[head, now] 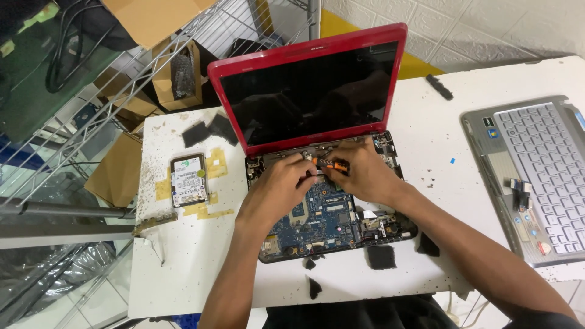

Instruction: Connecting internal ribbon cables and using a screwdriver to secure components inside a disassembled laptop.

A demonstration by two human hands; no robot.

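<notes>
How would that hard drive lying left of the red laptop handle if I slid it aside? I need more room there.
The hard drive is a flat, metal-cased slab, so it is probably stiff and rather heavy for its size. Lying flat on the white table, it should slide, not roll or tip. It rests on yellowish tape patches, which might snag it. It is likely shock-sensitive, so push gently.
</notes>
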